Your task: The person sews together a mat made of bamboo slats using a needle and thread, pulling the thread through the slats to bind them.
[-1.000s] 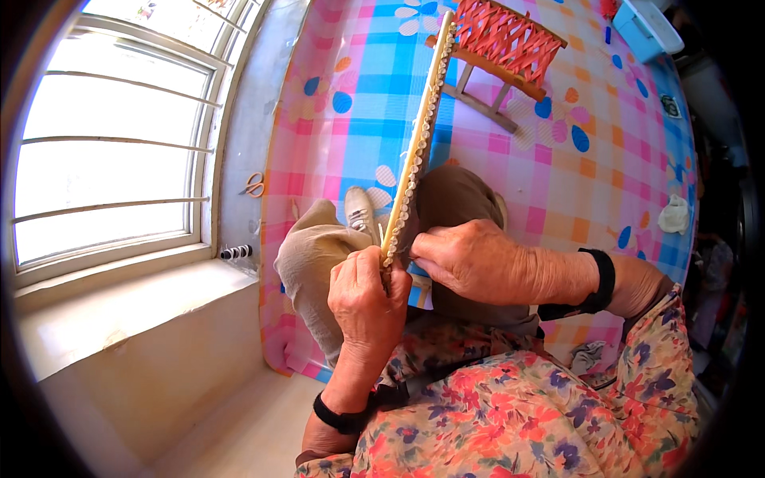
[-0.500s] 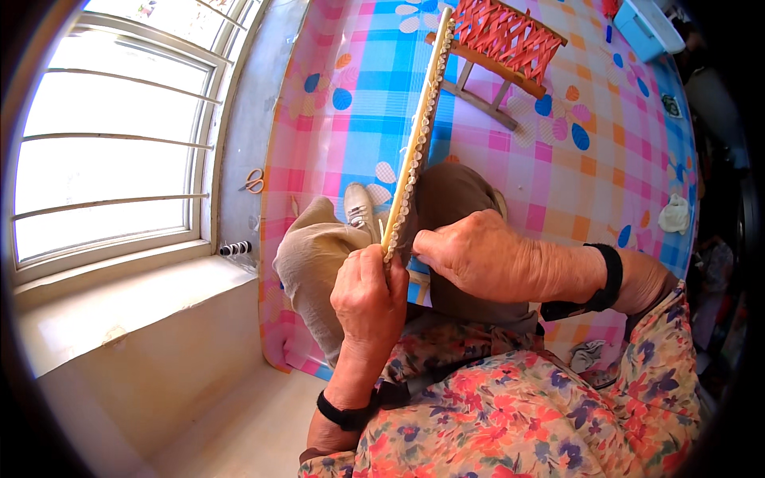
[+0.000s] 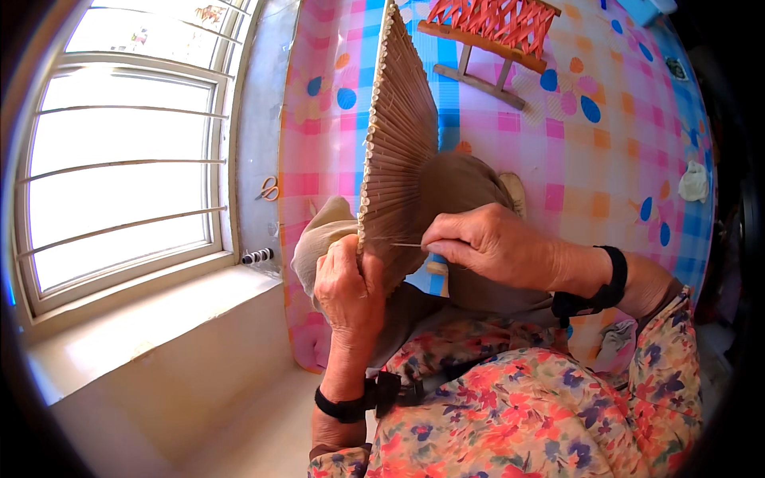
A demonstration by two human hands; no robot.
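Observation:
A mat of thin brown stalks (image 3: pixel 398 119) stands tilted on edge over my lap, with pale cut stalk ends lined along its left rim. Closed around the near end of that rim is my left hand (image 3: pixel 347 287). To its right, my right hand (image 3: pixel 494 247) pinches a thin pale thread (image 3: pixel 405 244), drawn taut sideways from the mat. Whether the fingers also hold a needle cannot be seen. The near lower corner of the mat is hidden behind my left hand.
A wooden stool with red woven strips (image 3: pixel 486 48) stands ahead on the checked floor sheet (image 3: pixel 510 151). On the grey ledge at left lie scissors (image 3: pixel 269 189) and a black-and-white striped roll (image 3: pixel 256 256), beside the barred window. A white cloth (image 3: pixel 693 182) lies at far right.
The mat has tilted, so its broad brown face now shows beside the edge. My right hand has moved away to the right, and a thread stretches between it and the mat.

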